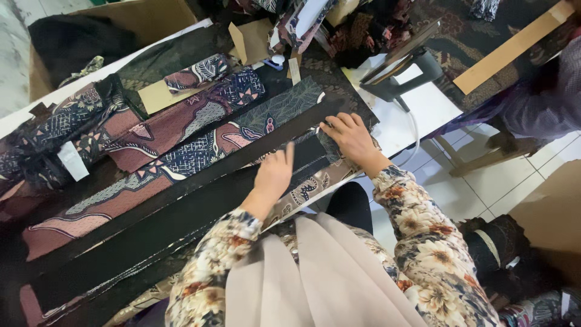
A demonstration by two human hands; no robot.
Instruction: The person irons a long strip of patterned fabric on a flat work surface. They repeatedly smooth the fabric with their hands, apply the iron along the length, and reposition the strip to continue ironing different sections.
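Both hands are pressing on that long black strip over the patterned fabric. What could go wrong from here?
1. The black strip lies long across the patterned fabric; the left hand and right hand press only its one end, so the far end could drift out of line.
2. The iron stands close beyond the right hand, with its cord hanging off the table edge; a snag might pull it down.

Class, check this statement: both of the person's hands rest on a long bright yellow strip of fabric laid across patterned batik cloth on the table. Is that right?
Not quite. The head view shows the long strip of fabric is black, not bright yellow. The rest holds: the left hand and right hand both rest on it, and it lies across the patterned batik cloth on the table.
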